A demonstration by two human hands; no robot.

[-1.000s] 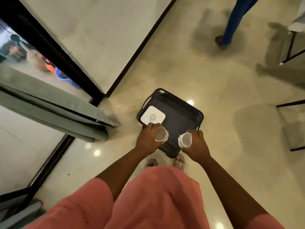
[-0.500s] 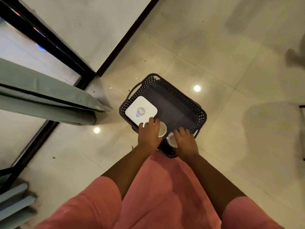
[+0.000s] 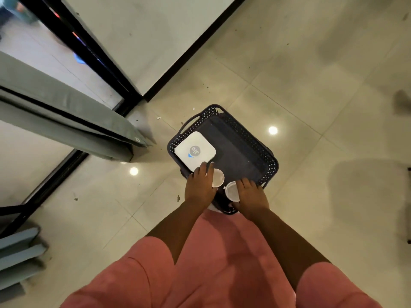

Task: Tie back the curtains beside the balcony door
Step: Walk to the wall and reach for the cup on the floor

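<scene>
A grey-green curtain (image 3: 66, 121) hangs in folds at the left, beside the black-framed glass balcony door (image 3: 73, 41). Straight below me a dark perforated basket (image 3: 270, 162) stands on the floor. My left hand (image 3: 199, 186) grips a clear plastic cup (image 3: 218, 177) at the basket's near edge. My right hand (image 3: 251, 197) grips a second clear cup (image 3: 231, 192) beside it. Both cups are low inside the basket, partly hidden by my fingers.
A white square device (image 3: 195, 151) with a round logo lies in the basket's left corner. More curtain folds (image 3: 17, 258) show at the lower left. The glossy tile floor (image 3: 311, 85) carries small specks of dirt. A dark furniture leg (image 3: 408, 207) stands at the right edge.
Both hands have lowered the cups from above the basket down into its near end. The view tilted down, and another person's leg seen earlier is out of view.
</scene>
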